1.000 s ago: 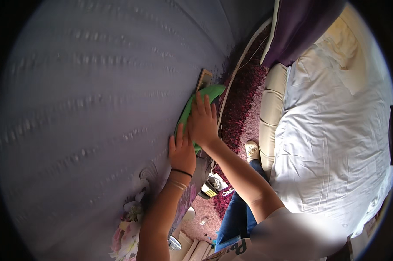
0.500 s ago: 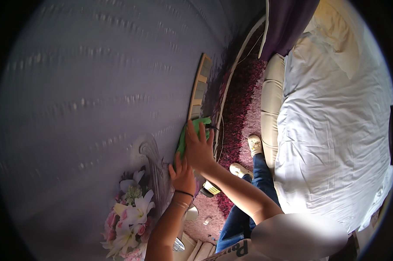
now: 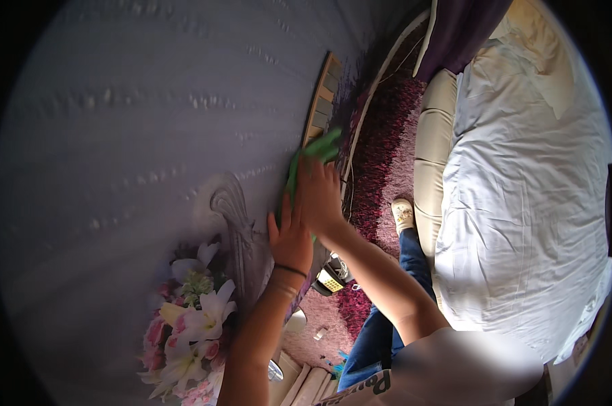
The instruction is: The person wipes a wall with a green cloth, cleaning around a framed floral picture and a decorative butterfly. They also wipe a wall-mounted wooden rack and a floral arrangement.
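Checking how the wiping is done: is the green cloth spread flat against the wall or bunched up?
Bunched: the green cloth shows folds and a crumpled end past the right hand, which presses it to the wall.
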A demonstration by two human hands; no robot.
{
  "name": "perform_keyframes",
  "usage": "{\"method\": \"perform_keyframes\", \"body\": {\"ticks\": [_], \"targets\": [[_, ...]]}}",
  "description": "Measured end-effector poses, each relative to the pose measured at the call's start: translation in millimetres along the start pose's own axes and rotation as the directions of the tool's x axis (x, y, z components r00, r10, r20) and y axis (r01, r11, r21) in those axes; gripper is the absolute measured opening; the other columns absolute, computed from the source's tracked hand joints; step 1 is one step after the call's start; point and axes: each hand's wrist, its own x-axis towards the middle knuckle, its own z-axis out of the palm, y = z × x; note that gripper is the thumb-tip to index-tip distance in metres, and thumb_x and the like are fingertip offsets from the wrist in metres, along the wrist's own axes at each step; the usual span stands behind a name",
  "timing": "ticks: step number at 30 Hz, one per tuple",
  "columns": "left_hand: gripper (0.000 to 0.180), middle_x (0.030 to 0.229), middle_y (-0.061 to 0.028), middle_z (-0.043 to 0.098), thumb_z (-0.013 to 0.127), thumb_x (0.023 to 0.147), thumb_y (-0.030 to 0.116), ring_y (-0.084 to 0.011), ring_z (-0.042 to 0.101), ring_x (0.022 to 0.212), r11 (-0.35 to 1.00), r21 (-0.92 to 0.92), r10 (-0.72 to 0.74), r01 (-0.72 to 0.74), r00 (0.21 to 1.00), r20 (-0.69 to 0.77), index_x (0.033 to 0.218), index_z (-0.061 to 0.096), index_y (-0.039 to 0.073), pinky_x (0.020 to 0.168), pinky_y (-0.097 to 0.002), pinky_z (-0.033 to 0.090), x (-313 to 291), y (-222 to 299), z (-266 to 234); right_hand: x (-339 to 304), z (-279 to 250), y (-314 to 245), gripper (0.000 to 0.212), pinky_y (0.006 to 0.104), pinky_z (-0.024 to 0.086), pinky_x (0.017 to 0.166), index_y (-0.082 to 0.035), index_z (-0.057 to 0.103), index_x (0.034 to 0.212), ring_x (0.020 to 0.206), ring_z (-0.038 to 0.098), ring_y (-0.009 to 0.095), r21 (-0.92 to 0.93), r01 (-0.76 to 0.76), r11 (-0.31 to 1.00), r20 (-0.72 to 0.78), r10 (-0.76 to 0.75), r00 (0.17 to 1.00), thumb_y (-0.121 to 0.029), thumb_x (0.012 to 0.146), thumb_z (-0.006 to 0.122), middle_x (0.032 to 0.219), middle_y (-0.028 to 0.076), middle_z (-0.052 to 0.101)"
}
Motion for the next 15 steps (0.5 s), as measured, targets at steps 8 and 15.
{"method": "perform_keyframes", "body": {"ticks": [8, 15], "targets": [[0.064, 0.152, -0.0101, 0.031, 0.043, 0.093, 0.043, -0.0285, 0.021, 0.143, 0.989, 0.110, -0.100, 0.094, 0.994, 0.051, 0.148, 0.032, 0.013, 0.111, -0.0531, 0.006, -66, 7, 16, -65, 10, -32, 0.061, 0.0627, 0.019, 0.108, -0.004, 0.038, 0.142, 0.133, 0.029, 0.047, 0.219, 0.009, 0.976, 0.035, -0.017, 0.999, -0.032, 0.090, 0.054, 0.147, 0.014, 0.035], [0.062, 0.153, -0.0111, 0.030, 0.051, 0.086, 0.031, -0.0320, 0.026, 0.141, 0.976, -0.079, -0.204, 0.205, 0.979, 0.020, 0.142, 0.039, 0.008, 0.111, -0.0553, 0.005, -53, 4, -29, 35, -17, -36, 0.061, 0.0633, 0.021, 0.106, -0.007, 0.032, 0.145, 0.135, 0.022, 0.053, 0.467, 0.342, 0.815, -0.331, -0.198, 0.923, -0.031, 0.093, 0.049, 0.151, 0.018, 0.027]]}}
